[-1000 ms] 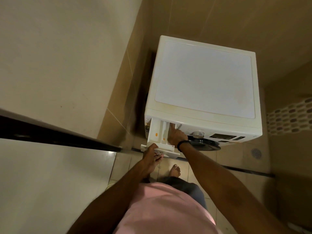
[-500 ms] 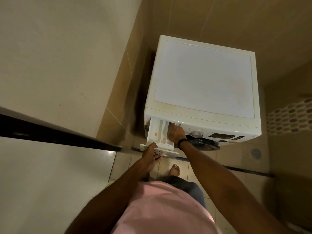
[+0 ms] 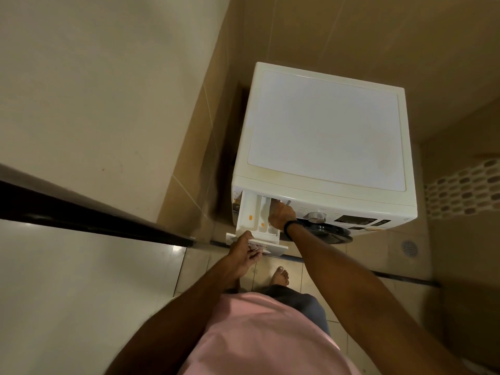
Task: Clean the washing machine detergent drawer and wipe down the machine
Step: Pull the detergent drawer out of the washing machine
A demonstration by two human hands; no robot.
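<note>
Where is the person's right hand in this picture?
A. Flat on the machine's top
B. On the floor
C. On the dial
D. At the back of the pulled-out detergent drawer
D: the right hand reaches into the back of the open drawer, while the left hand holds its front panel.

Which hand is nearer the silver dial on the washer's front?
Right. The right hand reaches into the pulled-out detergent drawer, just left of the dial; the left hand holds that drawer's front, lower and farther left.
</note>
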